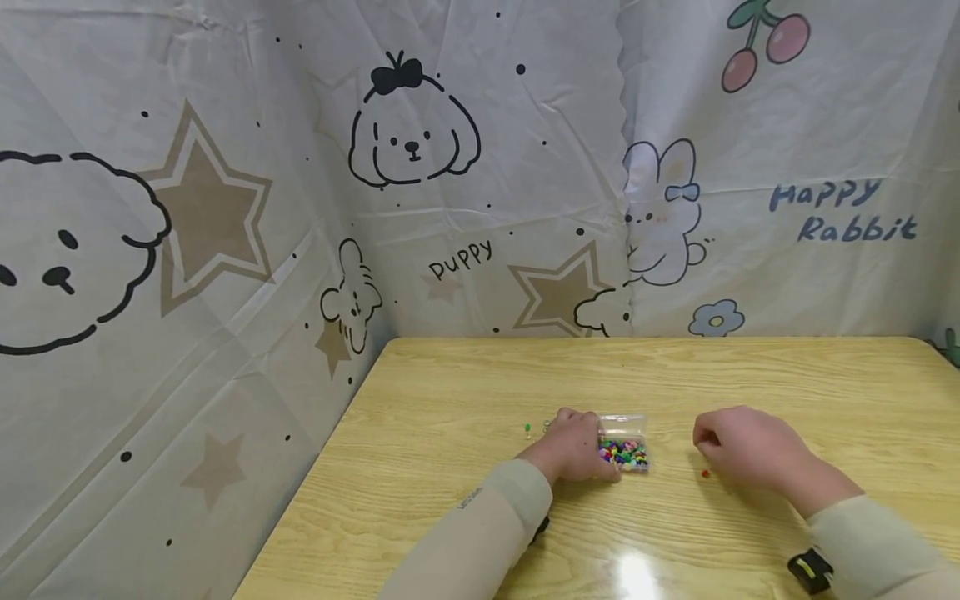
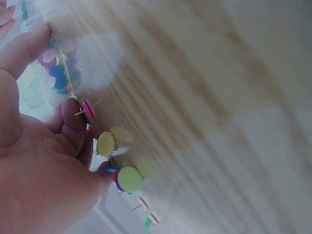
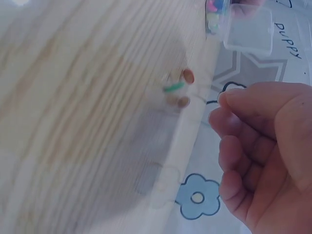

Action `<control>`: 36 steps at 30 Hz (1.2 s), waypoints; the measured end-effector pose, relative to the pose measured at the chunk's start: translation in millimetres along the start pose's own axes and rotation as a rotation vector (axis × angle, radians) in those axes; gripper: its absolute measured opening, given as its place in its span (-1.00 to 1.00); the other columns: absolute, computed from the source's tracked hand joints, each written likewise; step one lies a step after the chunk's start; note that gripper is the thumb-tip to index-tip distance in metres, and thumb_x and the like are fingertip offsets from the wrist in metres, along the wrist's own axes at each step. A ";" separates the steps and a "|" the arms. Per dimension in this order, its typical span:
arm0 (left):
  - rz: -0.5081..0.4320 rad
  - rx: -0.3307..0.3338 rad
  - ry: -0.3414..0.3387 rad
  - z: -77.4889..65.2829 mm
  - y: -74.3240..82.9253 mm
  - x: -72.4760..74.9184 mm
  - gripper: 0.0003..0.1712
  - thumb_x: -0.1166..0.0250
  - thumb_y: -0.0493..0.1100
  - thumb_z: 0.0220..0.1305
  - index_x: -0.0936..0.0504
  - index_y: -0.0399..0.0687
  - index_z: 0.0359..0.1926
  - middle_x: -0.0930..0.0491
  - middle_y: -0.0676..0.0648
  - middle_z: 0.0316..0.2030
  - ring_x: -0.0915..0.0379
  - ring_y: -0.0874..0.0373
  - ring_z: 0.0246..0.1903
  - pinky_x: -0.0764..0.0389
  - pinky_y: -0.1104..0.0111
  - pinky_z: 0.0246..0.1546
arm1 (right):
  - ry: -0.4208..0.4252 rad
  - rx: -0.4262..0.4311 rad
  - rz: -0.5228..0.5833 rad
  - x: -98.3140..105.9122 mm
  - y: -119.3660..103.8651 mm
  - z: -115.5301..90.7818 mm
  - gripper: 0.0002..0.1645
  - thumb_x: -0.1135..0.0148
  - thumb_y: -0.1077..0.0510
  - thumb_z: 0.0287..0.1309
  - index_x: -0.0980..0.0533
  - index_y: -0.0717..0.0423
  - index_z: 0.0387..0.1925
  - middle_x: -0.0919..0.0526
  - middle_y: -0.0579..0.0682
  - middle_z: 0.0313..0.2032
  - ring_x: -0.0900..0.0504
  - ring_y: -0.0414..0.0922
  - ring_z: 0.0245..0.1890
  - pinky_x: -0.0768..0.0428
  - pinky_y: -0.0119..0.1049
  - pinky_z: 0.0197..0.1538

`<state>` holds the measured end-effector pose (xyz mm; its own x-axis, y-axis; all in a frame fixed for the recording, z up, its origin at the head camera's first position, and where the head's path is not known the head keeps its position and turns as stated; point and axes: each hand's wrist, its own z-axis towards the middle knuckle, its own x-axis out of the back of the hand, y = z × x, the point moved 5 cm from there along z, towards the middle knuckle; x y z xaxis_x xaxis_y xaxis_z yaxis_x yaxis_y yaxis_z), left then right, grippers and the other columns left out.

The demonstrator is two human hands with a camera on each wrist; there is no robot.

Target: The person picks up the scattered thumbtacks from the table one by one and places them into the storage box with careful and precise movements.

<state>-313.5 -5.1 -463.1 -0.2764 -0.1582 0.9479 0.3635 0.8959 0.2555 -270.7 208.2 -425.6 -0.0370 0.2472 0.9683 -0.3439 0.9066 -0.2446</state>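
A small clear plastic box of coloured thumbtacks lies on the table with its clear lid raised at the back. My left hand holds the left end of the box, thumb at the near side and fingers curled behind. Beside that hand, in the left wrist view, stray tacks lie: a pink tack, a yellow tack and a light green tack. To the box's right, my right hand has its fingers curled and thumb near the index fingertip, with nothing visible between them.
Near my right hand are a green tack and a red tack, blurred in the right wrist view. A green tack lies left of the box on the wooden table. A printed curtain hangs behind the table.
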 end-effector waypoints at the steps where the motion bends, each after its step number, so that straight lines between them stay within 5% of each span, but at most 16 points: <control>1: 0.001 0.002 -0.001 0.2 -0.2 -0.3 -0.25 -0.45 0.36 -0.17 -0.47 0.09 -0.03 -0.45 0.15 -0.03 -0.08 0.16 0.17 -0.38 0.26 0.08 | -0.001 -0.001 -0.003 -0.2 2.3 -1.0 -0.87 -0.17 0.16 0.13 -0.56 -0.15 -0.46 -0.54 -0.26 -0.51 -0.38 -0.25 -0.54 -0.46 -0.18 -0.43; 16: 0.004 -0.006 0.002 -1.5 0.4 1.5 -0.28 -0.45 0.34 -0.15 -0.46 0.08 -0.06 -0.46 0.14 -0.05 -0.08 0.15 0.18 -0.38 0.28 0.07 | -0.049 0.008 -0.008 -9.0 13.5 -9.8 -0.80 -0.24 0.20 0.02 -0.46 -0.18 -0.56 -0.48 -0.23 -0.54 -0.33 -0.22 -0.57 -0.36 -0.20 -0.52; 36: -0.010 0.005 -0.003 -1.5 0.4 1.2 -0.26 -0.46 0.34 -0.16 -0.47 0.08 -0.02 -0.46 0.14 -0.02 -0.07 0.15 0.19 -0.38 0.27 0.08 | -0.010 0.017 -0.091 -13.3 12.8 -11.5 -0.70 -0.25 0.18 0.03 -0.38 -0.21 -0.65 -0.37 -0.23 -0.67 -0.29 -0.22 -0.64 -0.30 -0.25 -0.57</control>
<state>-312.3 -5.6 -461.6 -0.2831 -0.1660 0.9446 0.3561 0.8963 0.2642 -263.8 220.4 -442.2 -0.0142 0.1609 0.9869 -0.3618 0.9193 -0.1550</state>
